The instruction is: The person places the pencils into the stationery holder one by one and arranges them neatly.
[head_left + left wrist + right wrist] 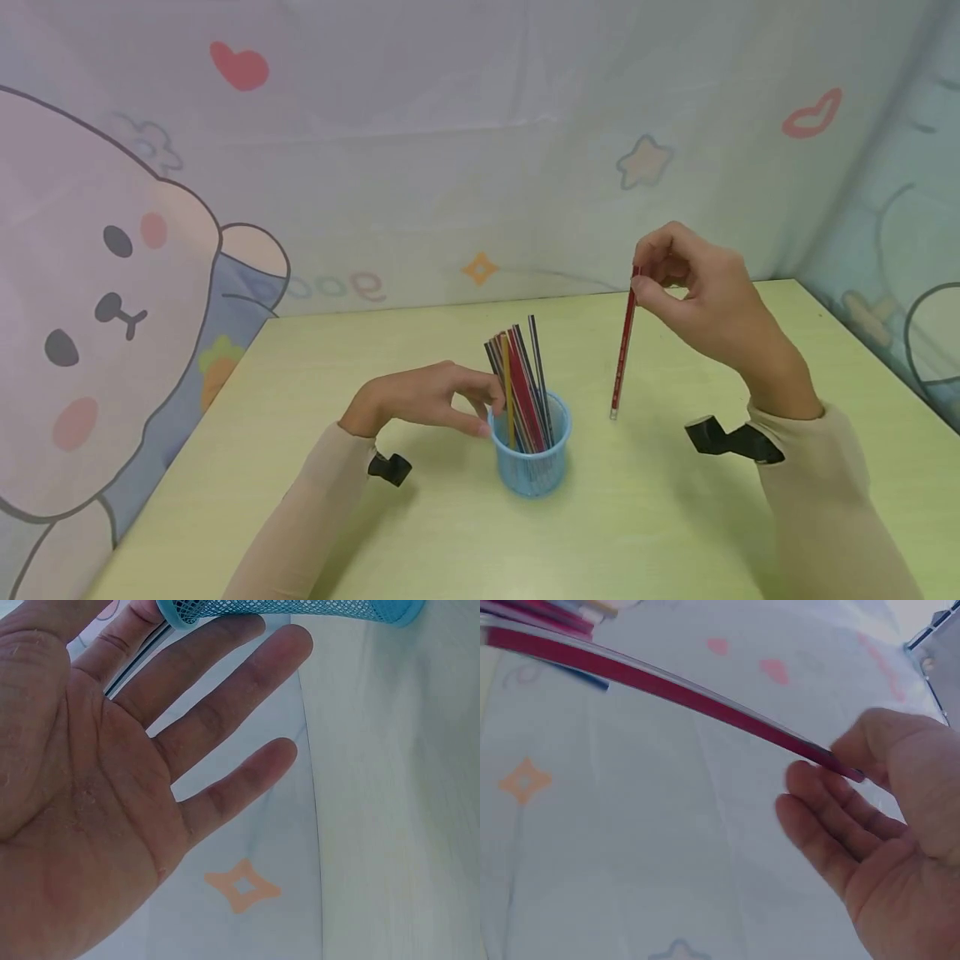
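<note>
My right hand [701,300] pinches a red pencil [622,358] near its upper end, between thumb and fingers. The pencil hangs nearly upright, its pale lower tip to the right of a light blue mesh pen cup [532,475]. In the right wrist view the same red pencil [667,690] runs leftward from the fingertips. My left hand [431,396] holds the cup's left rim with thumb and index finger; its other fingers stretch out below the mesh cup [300,606] in the left wrist view. Several pencils [525,392], dark, red and yellow, lean in the cup.
The cup stands on a pale yellow-green table [420,533]. Behind the table hangs a printed cloth [420,183] with a bear, hearts and stars. A dark strap with a small block [731,442] is on the right wrist, another block [390,468] on the left.
</note>
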The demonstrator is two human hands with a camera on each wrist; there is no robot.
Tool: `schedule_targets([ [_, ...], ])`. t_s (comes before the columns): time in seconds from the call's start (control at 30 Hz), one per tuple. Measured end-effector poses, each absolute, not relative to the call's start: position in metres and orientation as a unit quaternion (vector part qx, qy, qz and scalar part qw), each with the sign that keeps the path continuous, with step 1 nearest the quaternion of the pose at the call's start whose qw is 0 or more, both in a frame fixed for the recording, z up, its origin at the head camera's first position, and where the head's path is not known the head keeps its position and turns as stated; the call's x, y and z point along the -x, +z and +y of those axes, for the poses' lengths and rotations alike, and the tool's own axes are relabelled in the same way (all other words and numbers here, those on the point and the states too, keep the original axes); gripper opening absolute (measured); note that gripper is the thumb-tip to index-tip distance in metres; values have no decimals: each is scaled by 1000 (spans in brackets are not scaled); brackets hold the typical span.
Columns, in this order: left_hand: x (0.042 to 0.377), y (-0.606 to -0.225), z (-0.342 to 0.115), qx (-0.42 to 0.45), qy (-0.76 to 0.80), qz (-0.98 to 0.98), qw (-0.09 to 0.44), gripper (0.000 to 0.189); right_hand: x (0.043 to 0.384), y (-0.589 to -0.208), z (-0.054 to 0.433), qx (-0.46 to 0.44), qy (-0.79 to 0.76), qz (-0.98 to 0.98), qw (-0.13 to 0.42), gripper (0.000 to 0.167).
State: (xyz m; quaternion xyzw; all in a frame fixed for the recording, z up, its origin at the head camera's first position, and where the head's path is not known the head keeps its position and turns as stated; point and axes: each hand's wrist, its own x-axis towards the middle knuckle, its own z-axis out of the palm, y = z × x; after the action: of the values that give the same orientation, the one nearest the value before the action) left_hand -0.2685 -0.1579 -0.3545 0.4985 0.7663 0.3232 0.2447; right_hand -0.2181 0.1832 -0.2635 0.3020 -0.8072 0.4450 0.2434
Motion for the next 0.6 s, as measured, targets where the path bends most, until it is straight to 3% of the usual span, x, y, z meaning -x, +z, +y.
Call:
schedule_targets([
  [0.2, 267, -354, -159, -491, 320, 772, 246, 17, 211, -265, 157, -321, 511, -753, 261, 17],
  [0.6, 268, -357, -161, -491, 323, 770, 249, 19, 234, -319, 104, -386, 452, -790, 146, 14],
])
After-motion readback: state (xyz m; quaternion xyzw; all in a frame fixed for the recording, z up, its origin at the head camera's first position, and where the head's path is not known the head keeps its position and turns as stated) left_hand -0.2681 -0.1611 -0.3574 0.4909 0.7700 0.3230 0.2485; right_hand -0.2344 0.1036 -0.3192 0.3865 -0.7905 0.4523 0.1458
